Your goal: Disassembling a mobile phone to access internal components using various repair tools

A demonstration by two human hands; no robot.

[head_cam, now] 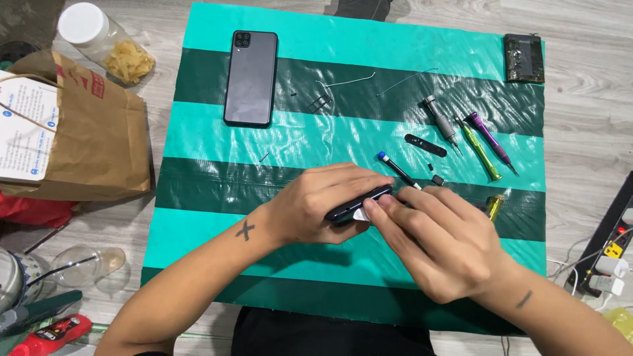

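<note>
The mat is shiny plastic with green stripes. The phone on it has a smooth matt grey back. The bag is brown paper. The floor looks like pale wood.

Head view, steeply down, near mat

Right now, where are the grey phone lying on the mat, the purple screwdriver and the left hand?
grey phone [250,78], head view, middle of its back.
purple screwdriver [486,134], head view, its handle.
left hand [315,204], head view, back of the hand.
</note>
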